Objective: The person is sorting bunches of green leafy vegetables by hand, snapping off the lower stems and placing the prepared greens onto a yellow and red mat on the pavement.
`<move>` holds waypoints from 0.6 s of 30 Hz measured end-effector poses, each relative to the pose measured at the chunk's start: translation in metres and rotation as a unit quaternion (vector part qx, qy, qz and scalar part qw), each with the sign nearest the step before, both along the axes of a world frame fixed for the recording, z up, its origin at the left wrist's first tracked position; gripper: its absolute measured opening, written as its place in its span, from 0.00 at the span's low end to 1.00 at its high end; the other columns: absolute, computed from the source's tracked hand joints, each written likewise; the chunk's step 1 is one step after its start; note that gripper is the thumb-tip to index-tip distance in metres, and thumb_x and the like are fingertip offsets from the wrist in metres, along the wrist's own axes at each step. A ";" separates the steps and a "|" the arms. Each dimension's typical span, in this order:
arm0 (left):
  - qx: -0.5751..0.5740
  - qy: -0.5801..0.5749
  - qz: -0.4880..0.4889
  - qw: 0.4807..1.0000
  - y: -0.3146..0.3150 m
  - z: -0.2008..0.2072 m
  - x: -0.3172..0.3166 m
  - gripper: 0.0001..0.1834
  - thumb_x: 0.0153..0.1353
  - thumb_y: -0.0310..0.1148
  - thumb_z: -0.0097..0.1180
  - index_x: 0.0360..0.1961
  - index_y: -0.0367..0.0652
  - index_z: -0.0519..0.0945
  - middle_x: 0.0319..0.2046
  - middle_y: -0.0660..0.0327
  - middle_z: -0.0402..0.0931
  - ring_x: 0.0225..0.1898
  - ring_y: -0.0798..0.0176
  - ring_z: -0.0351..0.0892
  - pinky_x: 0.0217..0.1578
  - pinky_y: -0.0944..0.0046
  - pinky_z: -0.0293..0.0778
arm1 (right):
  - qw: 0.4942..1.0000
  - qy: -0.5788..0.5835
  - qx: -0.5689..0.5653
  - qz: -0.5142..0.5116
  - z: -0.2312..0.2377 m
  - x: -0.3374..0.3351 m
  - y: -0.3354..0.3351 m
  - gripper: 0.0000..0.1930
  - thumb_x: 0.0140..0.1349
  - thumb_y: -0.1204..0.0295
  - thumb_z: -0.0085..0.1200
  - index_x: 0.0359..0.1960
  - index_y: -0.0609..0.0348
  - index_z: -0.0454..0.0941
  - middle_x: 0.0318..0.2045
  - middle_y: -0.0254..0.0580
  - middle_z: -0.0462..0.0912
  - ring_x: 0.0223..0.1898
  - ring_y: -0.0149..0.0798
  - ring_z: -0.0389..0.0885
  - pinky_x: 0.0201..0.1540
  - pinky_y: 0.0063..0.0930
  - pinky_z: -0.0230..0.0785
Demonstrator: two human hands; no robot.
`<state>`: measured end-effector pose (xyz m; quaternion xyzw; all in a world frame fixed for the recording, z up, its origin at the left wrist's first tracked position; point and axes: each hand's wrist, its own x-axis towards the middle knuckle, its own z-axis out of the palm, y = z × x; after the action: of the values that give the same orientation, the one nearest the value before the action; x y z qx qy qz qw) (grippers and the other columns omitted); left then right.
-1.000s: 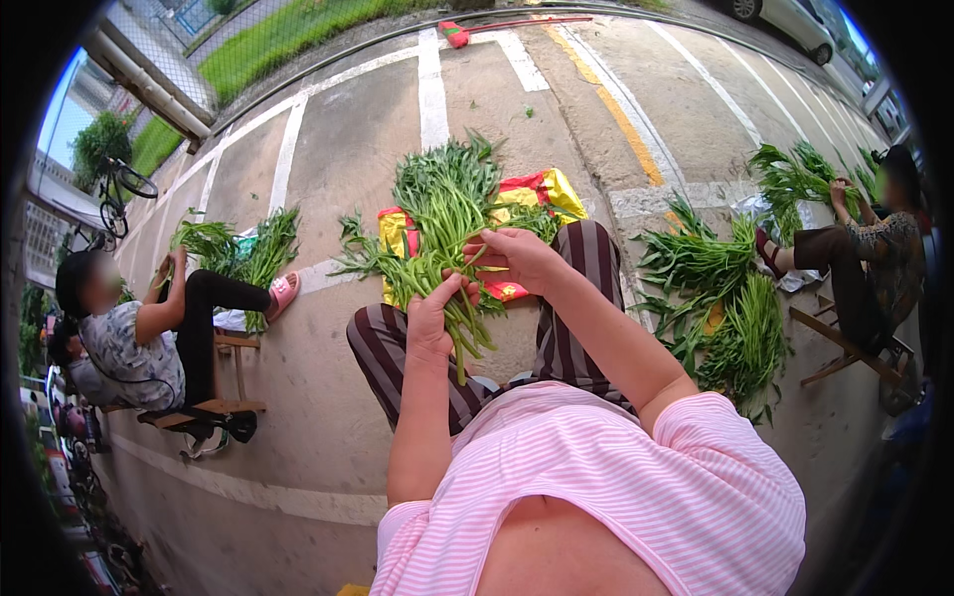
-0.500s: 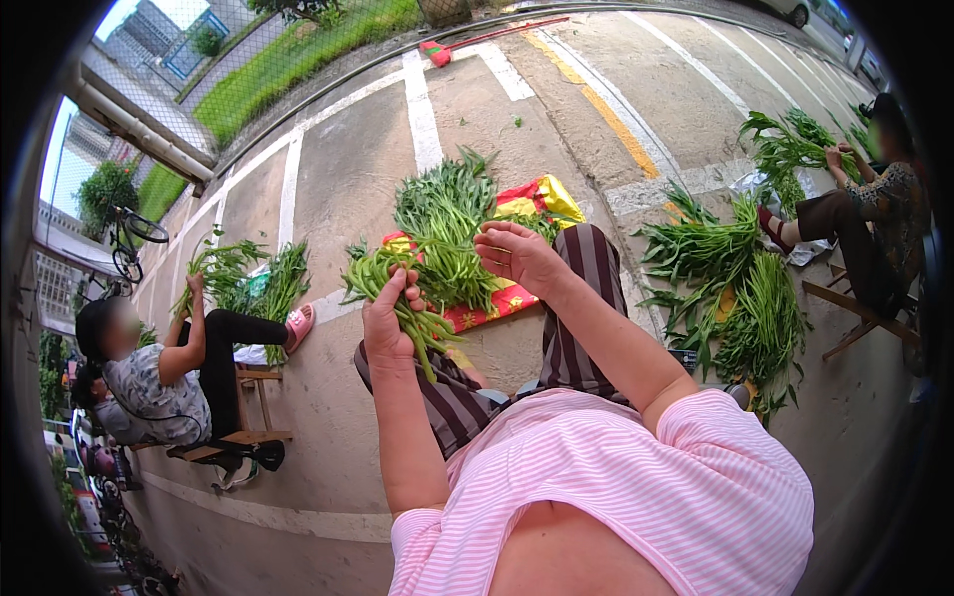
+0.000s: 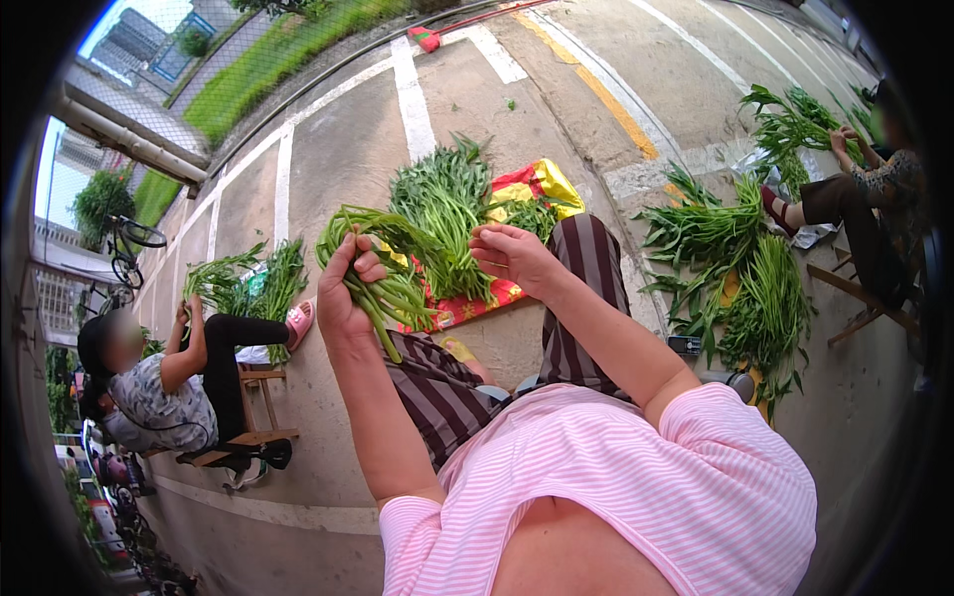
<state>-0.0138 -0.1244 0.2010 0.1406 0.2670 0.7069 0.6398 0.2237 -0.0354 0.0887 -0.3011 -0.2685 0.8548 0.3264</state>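
Observation:
My left hand [image 3: 350, 290] is closed around a bunch of green water spinach stems [image 3: 386, 300]. The bunch arches over the fingers, and its ends hang below the hand. To its right, my right hand [image 3: 519, 260] is raised with fingers loosely bent and a gap between them; no stem shows in it. On the ground beyond both hands, a heap of leafy water spinach [image 3: 437, 194] lies partly on a red and yellow sheet [image 3: 562, 191]. The held bunch overlaps the heap's near left side.
On the left, a seated person [image 3: 164, 382] handles greens beside another pile [image 3: 273, 288]. Another seated person [image 3: 874, 199] holds greens at far right. A large pile [image 3: 760, 308] lies right of my knee. A red object [image 3: 425, 40] lies near the fence.
My left hand has moved left and upward with the bunch, which now curls over it further left. My right hand stays almost in place, its fingers slightly more bent. The view has shifted a little.

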 end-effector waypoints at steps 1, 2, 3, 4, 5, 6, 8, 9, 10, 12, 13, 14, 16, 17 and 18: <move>0.005 -0.007 -0.004 1.000 0.002 0.000 0.000 0.09 0.67 0.27 0.50 0.46 0.35 0.73 0.33 0.58 0.76 0.26 0.72 0.68 0.24 0.73 0.67 | 1.000 -0.004 0.005 0.003 0.001 0.000 0.000 0.11 0.66 0.65 0.54 0.47 0.53 0.77 0.39 0.30 0.82 0.39 0.24 0.81 0.43 0.22 0.76; 0.008 -0.015 -0.008 1.000 0.003 0.000 0.000 0.09 0.67 0.27 0.49 0.45 0.34 0.73 0.33 0.58 0.75 0.26 0.72 0.68 0.24 0.73 0.67 | 1.000 -0.006 0.007 0.004 0.001 0.000 0.000 0.11 0.66 0.65 0.54 0.47 0.53 0.77 0.39 0.30 0.82 0.39 0.24 0.81 0.43 0.21 0.76; 0.010 -0.023 -0.011 1.000 0.005 0.002 0.001 0.09 0.68 0.27 0.48 0.45 0.33 0.73 0.34 0.57 0.75 0.27 0.71 0.68 0.25 0.72 0.67 | 1.000 -0.008 0.009 0.006 0.002 0.001 0.000 0.11 0.66 0.65 0.54 0.47 0.53 0.77 0.39 0.30 0.82 0.39 0.24 0.81 0.43 0.21 0.76; 0.013 -0.031 -0.014 0.999 0.006 0.004 0.002 0.09 0.68 0.27 0.46 0.44 0.32 0.73 0.34 0.57 0.75 0.27 0.70 0.67 0.25 0.71 0.67 | 1.000 -0.010 0.011 0.007 0.002 0.001 -0.001 0.11 0.66 0.64 0.54 0.47 0.52 0.77 0.40 0.29 0.82 0.40 0.24 0.81 0.43 0.21 0.76; 0.011 -0.042 -0.015 0.999 0.007 0.006 0.004 0.09 0.69 0.27 0.46 0.44 0.32 0.73 0.34 0.57 0.74 0.27 0.70 0.67 0.25 0.71 0.67 | 1.000 -0.012 0.010 0.008 0.000 0.002 -0.001 0.11 0.66 0.65 0.53 0.47 0.53 0.77 0.40 0.30 0.82 0.40 0.24 0.81 0.43 0.21 0.76; 0.013 -0.043 -0.016 0.999 0.008 0.006 0.005 0.09 0.69 0.27 0.46 0.44 0.32 0.73 0.34 0.57 0.74 0.27 0.70 0.67 0.25 0.71 0.67 | 1.000 -0.015 0.010 0.009 -0.003 0.002 -0.002 0.10 0.66 0.65 0.53 0.46 0.53 0.78 0.40 0.31 0.82 0.40 0.24 0.81 0.43 0.21 0.77; 0.017 -0.046 -0.017 0.999 0.010 0.005 0.006 0.09 0.69 0.27 0.46 0.44 0.32 0.73 0.34 0.57 0.74 0.27 0.70 0.67 0.25 0.71 0.67 | 1.000 -0.027 0.010 0.013 -0.007 0.002 -0.005 0.10 0.67 0.66 0.53 0.47 0.53 0.78 0.40 0.31 0.83 0.40 0.24 0.82 0.42 0.21 0.77; 0.020 -0.050 -0.020 0.998 0.011 0.006 0.006 0.09 0.69 0.27 0.46 0.44 0.31 0.73 0.34 0.56 0.73 0.27 0.70 0.66 0.25 0.71 0.67 | 0.999 -0.036 0.010 0.016 -0.008 0.001 -0.009 0.10 0.67 0.66 0.53 0.47 0.53 0.78 0.40 0.31 0.83 0.40 0.24 0.82 0.42 0.21 0.77; 0.023 -0.053 -0.021 0.998 0.012 0.006 0.006 0.09 0.69 0.27 0.46 0.44 0.31 0.73 0.34 0.56 0.73 0.27 0.70 0.66 0.25 0.71 0.67 | 0.999 -0.046 0.009 0.020 -0.010 0.001 -0.014 0.10 0.67 0.66 0.53 0.47 0.53 0.78 0.40 0.31 0.83 0.40 0.24 0.82 0.42 0.21 0.77; 0.027 -0.059 -0.025 0.998 0.013 0.006 0.005 0.09 0.69 0.27 0.46 0.45 0.31 0.73 0.34 0.56 0.73 0.27 0.70 0.66 0.25 0.71 0.67 | 0.997 -0.058 0.012 0.043 -0.012 0.000 -0.021 0.11 0.67 0.65 0.53 0.47 0.53 0.78 0.40 0.29 0.82 0.39 0.23 0.81 0.42 0.20 0.76; 0.026 -0.059 -0.023 0.998 0.014 0.007 0.006 0.10 0.69 0.27 0.46 0.45 0.31 0.72 0.34 0.56 0.73 0.27 0.70 0.66 0.25 0.71 0.67 | 0.997 -0.064 0.012 0.048 -0.016 -0.004 -0.025 0.11 0.66 0.64 0.53 0.47 0.53 0.78 0.40 0.29 0.82 0.39 0.23 0.81 0.42 0.20 0.76; 0.028 -0.062 -0.024 0.997 0.014 0.008 0.006 0.10 0.69 0.27 0.46 0.45 0.31 0.73 0.34 0.56 0.73 0.27 0.70 0.66 0.25 0.71 0.67 | 0.996 -0.069 0.013 0.053 -0.017 -0.006 -0.028 0.11 0.66 0.64 0.53 0.47 0.53 0.78 0.39 0.28 0.82 0.39 0.23 0.81 0.42 0.20 0.75; 0.031 -0.067 -0.025 0.997 0.012 0.009 0.007 0.10 0.69 0.27 0.46 0.45 0.31 0.73 0.34 0.56 0.74 0.27 0.70 0.67 0.25 0.71 0.67 | 0.996 -0.075 0.010 0.055 -0.018 -0.010 -0.034 0.12 0.66 0.64 0.53 0.47 0.54 0.78 0.39 0.29 0.82 0.39 0.24 0.81 0.42 0.21 0.77; 0.032 -0.071 -0.024 0.997 0.012 0.009 0.006 0.10 0.69 0.27 0.46 0.45 0.31 0.72 0.34 0.56 0.73 0.27 0.70 0.67 0.25 0.71 0.67 | 0.996 -0.072 0.010 0.060 -0.019 -0.013 -0.036 0.12 0.66 0.65 0.53 0.47 0.55 0.78 0.39 0.30 0.82 0.39 0.24 0.81 0.42 0.22 0.77; 0.034 -0.075 -0.023 0.996 0.010 0.010 0.006 0.10 0.69 0.27 0.46 0.45 0.31 0.72 0.34 0.57 0.73 0.27 0.70 0.66 0.25 0.71 0.67 | 0.996 -0.068 0.011 0.064 -0.019 -0.015 -0.038 0.12 0.66 0.65 0.53 0.47 0.55 0.78 0.39 0.30 0.82 0.39 0.24 0.81 0.42 0.22 0.77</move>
<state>-0.0082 -0.1139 0.2106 0.1150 0.1912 0.7090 0.6690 0.2085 -0.0732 0.0699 -0.3373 -0.3181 0.8486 0.2547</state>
